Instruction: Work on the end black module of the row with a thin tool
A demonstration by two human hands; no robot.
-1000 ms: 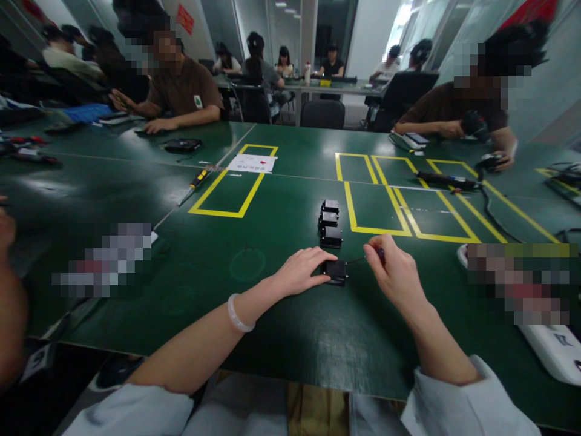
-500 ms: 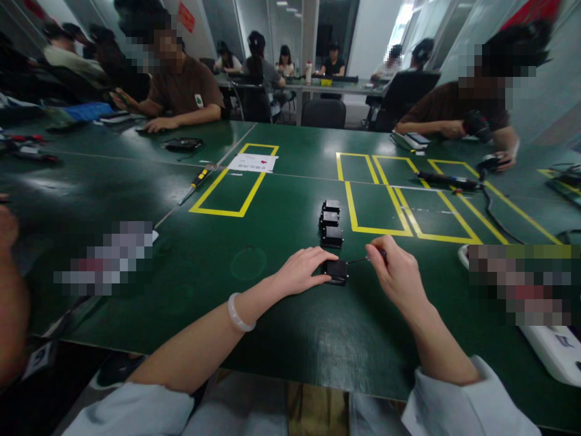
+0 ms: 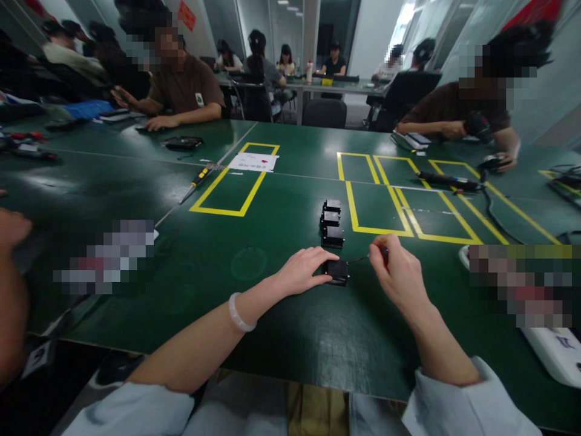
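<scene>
My left hand (image 3: pixel 303 269) grips the left end of a small black block (image 3: pixel 337 270) lying on the green table, its thumb at the near side and fingers at the far side. Small silver points stick out of the block's right end. My right hand (image 3: pixel 396 265) is closed round the dark handle of a screwdriver (image 3: pixel 361 259), whose thin shaft points left, its tip at the block's right end. Just beyond stand three similar black blocks (image 3: pixel 333 235) in a row, apart from the held one.
Yellow tape outlines (image 3: pixel 381 232) mark the table. A yellow-black screwdriver (image 3: pixel 202 175) lies left, near a white paper sheet (image 3: pixel 254 162). At right are a white device (image 3: pixel 551 357), partly blurred, and a black cable-fed tool (image 3: pixel 449 180). Co-workers sit across the table.
My right hand has shifted very slightly right and turned a little on the screwdriver handle. The left hand and the black block stay in place.
</scene>
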